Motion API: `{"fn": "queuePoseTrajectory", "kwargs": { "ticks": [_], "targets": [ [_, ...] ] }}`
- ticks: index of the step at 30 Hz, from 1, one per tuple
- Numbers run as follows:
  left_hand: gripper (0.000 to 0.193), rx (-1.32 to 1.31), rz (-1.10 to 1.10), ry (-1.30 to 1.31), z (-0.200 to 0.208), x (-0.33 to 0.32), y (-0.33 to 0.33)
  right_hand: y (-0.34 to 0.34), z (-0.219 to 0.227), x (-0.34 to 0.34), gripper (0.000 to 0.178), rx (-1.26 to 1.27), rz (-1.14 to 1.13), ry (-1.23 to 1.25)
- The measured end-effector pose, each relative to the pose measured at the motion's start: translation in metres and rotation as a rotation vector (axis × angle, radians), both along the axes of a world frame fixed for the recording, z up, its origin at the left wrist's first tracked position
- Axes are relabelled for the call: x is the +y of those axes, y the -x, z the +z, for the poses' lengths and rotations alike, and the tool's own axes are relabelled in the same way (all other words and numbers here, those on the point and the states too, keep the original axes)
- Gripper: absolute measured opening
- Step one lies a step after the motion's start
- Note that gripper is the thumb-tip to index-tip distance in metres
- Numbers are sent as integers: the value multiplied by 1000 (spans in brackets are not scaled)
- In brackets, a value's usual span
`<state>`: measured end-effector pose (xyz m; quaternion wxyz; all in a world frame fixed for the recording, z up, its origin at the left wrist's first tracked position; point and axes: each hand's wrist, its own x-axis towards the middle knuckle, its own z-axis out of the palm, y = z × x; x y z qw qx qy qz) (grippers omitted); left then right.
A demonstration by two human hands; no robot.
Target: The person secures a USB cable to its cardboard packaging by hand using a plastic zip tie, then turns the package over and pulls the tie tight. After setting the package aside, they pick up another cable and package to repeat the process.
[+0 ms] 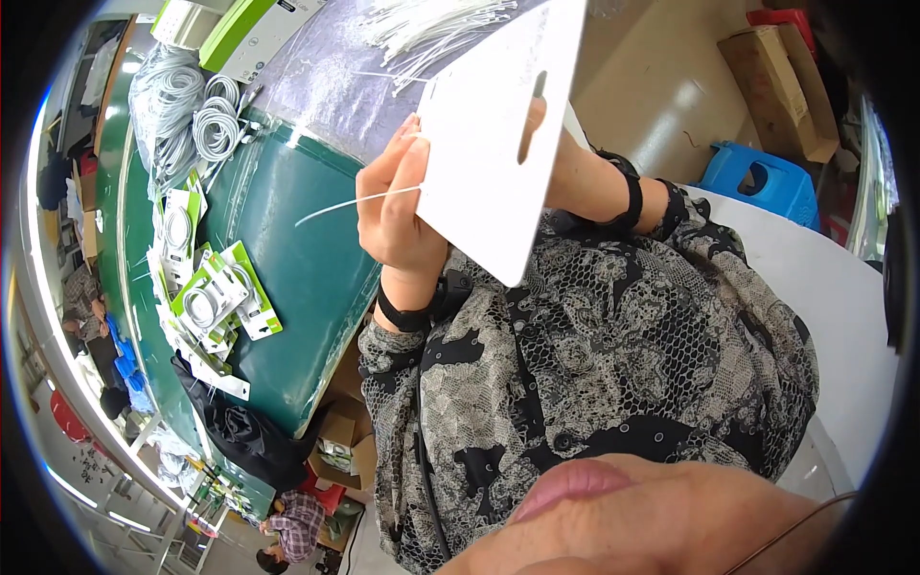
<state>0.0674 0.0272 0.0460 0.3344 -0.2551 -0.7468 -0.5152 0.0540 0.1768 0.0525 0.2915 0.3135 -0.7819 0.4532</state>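
Note:
A white packaging card (pixel 474 163) with a long hang slot is held up, tilted, in front of me. My left hand (pixel 398 206) is closed at its left edge, fingers and thumb pinched together. From the card beside those fingers a thin white cable tie (pixel 355 201) sticks out to the left, its tail loose. Behind the card is my right hand (pixel 577 177), with skin showing through the slot; its fingers are mostly hidden. Past the card a loose heap of white cable ties (pixel 431 29) lies on the table.
On the green table (pixel 287 211), carded cables (pixel 216 297) are piled at the left. Coiled grey cables (pixel 218 120) and a green-and-white box (pixel 259 38) lie farther back. A blue stool (pixel 757 182) and a cardboard box (pixel 781 91) stand at the right. Another person (pixel 292 527) is at lower left.

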Motion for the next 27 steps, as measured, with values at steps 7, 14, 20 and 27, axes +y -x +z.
{"fn": "queuePoseTrajectory", "kwargs": {
  "ticks": [7,14,20,27],
  "targets": [
    [29,-555,-3,-207,-19,-21,-8,5,-5,43,30,-557,262,-48],
    [36,-801,-452,-931,-23,-14,-9,34,-36,19,40,-996,722,659],
    [36,-878,-517,-979,-13,-14,-9,29,-29,6,42,-880,795,688],
    [37,-782,-542,-964,-9,-16,-7,52,-86,17,40,-1152,495,828]
  ]
}}
